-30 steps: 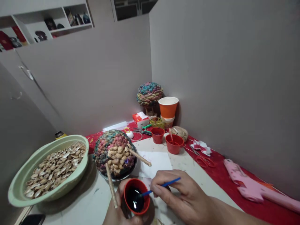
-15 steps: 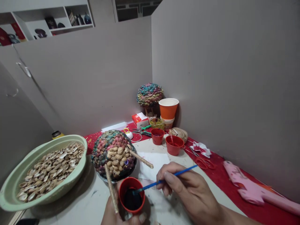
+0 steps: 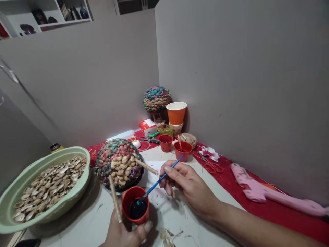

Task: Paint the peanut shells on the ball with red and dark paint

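Note:
My left hand (image 3: 128, 231) is closed around a small red cup (image 3: 135, 221) of dark paint, tilted so its inside shows. In my right hand (image 3: 189, 183) a blue paintbrush (image 3: 162, 177) is pinched, its bristles down in the paint. Just behind the cup rests a dome covered in peanut shells (image 3: 120, 163), partly painted teal, red and purple, with a bare tan patch at the front. Two wrapped sticks (image 3: 145, 165) jut from the dome; the nearer one passes in front of my left hand.
A green basket of empty shells (image 3: 83, 180) stands at left. Behind are red paint cups (image 3: 183, 156), an orange paper cup (image 3: 177, 115), a tissue pack (image 3: 147, 127) and a finished shell dome (image 3: 156, 99). Scissors (image 3: 213, 168) and a pink glue gun (image 3: 253, 192) lie at right.
The brush has become steeper, its handle end swinging left and up with my right hand, bristles still in the cup. The whole view has shifted, so everything sits further left.

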Motion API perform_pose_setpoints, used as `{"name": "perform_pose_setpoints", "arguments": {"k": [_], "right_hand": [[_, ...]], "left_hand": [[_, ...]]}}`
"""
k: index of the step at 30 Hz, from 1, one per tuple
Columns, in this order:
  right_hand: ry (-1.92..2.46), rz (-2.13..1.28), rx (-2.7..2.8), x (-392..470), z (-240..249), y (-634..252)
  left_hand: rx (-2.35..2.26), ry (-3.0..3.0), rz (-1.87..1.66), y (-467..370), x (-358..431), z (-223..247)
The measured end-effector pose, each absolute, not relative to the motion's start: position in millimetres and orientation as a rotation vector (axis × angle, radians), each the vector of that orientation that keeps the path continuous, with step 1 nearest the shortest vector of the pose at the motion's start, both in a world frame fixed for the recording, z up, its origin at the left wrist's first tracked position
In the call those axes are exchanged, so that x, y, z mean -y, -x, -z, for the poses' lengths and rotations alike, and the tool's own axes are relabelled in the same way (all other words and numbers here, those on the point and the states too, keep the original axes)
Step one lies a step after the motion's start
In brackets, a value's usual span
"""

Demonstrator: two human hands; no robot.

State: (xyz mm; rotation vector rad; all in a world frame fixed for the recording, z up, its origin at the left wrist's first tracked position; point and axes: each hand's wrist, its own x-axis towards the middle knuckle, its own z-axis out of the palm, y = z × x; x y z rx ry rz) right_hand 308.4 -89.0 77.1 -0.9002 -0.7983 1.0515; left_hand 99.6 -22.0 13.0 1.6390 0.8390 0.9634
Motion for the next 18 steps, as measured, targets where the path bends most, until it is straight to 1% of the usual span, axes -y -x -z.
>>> {"name": "perform_pose_setpoints", "arguments": {"k": [8,13,18], "right_hand": [[0.889,-1.109,0.697,83.6,-73.3,-311.1],[0.860,-1.145,0.660,82.3,-75.2,-310.0],[0.865,-1.107,0.686,82.8,-77.2,-313.2]], "left_hand": [[-0.811,-1.628,-0.994,-100.5,22.4,-14.5],[-0.746,-1.646,-0.893,-101.5,20.9,-20.4],[-0.732,-1.577,-0.910,-102.7,23.0,-27.6]]}}
